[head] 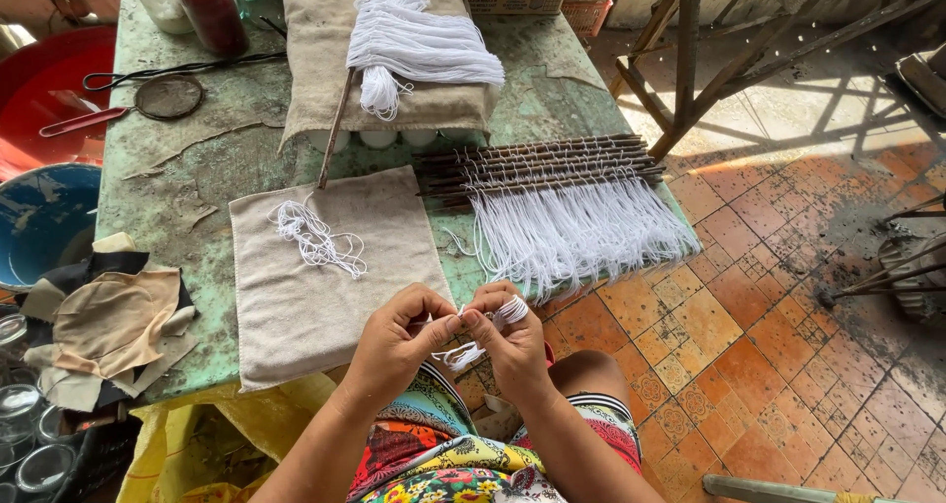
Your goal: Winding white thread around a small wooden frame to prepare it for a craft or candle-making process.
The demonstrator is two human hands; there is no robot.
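Nearest, the left hand (394, 340) and right hand (507, 340) meet fingertip to fingertip, pinching a small bundle of white strings (493, 324) between them; its loops stick up from the right hand. Beyond them on the beige towel (325, 296) lies a loose string tangle (315, 235), nearer the left hand.

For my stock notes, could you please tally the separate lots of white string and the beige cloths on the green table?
White string lots: 4 (bundle, sticks' fringe, loose tangle, strands in hands)
Beige cloths: 2 (towel, folded cloth)
Total: 6
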